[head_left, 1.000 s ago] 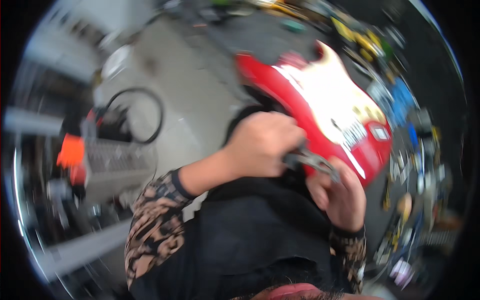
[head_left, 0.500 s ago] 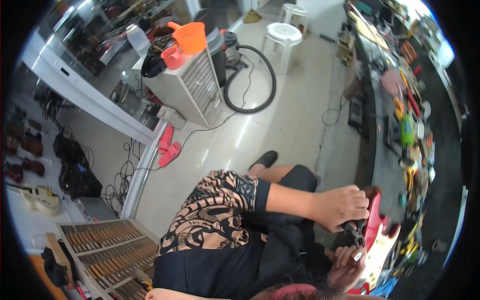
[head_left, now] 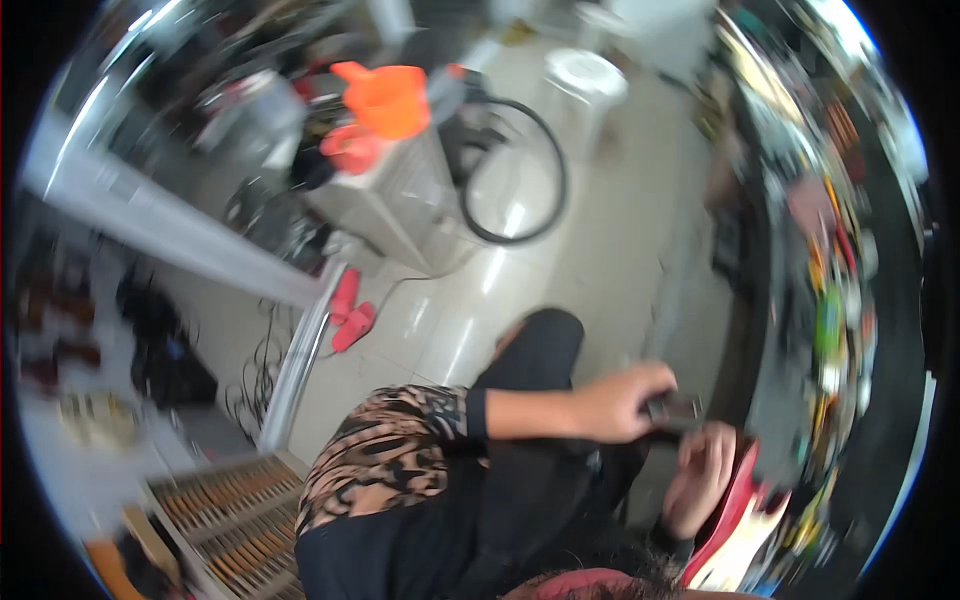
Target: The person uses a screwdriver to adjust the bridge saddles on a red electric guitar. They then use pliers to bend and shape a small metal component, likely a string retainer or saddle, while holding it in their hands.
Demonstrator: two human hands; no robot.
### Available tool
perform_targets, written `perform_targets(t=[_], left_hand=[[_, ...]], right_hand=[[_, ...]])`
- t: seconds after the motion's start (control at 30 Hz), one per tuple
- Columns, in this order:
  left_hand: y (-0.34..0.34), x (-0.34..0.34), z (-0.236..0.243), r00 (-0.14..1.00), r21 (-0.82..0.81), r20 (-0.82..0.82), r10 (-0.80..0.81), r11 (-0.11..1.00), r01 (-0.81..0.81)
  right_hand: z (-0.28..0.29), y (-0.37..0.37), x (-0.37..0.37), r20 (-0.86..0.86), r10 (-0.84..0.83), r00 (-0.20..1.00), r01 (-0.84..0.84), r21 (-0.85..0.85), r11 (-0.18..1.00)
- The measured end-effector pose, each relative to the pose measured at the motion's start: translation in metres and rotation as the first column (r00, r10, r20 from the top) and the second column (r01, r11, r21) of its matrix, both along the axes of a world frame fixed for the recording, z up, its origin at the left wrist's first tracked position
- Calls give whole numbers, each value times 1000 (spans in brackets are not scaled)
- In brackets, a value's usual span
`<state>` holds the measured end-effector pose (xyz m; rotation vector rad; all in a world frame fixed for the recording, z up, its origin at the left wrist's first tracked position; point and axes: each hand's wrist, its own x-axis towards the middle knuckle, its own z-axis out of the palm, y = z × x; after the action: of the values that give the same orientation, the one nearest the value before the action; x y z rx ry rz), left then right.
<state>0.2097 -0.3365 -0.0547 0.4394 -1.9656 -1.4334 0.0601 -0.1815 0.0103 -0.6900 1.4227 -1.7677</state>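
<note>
My left hand (head_left: pixel 625 405) is closed around a pair of dark pliers (head_left: pixel 676 411), whose head points right, away from the guitar. Close below it, my right hand (head_left: pixel 699 478) is raised with its fingers bent together near the pliers' jaws. Motion blur hides whatever may be between those fingers. Just beyond the right hand lies a red electric guitar body (head_left: pixel 728 520) with a pale top plate, partly covered by that hand and cut off toward the lower edge.
A dark workbench (head_left: pixel 780 330) crowded with hand tools runs along the right. At lower left stands a slotted rack (head_left: pixel 225 510) of small wooden-handled tools. Farther off are a cabinet with an orange dipper (head_left: pixel 388 102), a vacuum hose (head_left: pixel 562 170), a white stool (head_left: pixel 586 75) and pink slippers (head_left: pixel 352 325).
The pliers in my left hand have moved left and up, off the guitar body. My right hand has risen from the guitar's edge. The whole view has shifted and blurred.
</note>
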Motion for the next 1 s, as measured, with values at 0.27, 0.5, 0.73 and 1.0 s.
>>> perform_targets(t=[0.27,0.5,0.73,1.0], left_hand=[[-9,52,-13,999,-259,-10,31,965,-33],[48,54,-8,996,-417,-53,-75,908,46],[85,39,-5,994,-450,-61,-89,892,52],[97,25,-7,994,-482,-20,-106,872,84]], right_hand=[[-19,4,73,-46,26,999,-32,-120,992],[-23,70,106,-135,-111,985,91,-145,985],[-26,108,111,-158,-199,967,174,-159,972],[-35,121,106,-106,-244,964,219,-203,954]])
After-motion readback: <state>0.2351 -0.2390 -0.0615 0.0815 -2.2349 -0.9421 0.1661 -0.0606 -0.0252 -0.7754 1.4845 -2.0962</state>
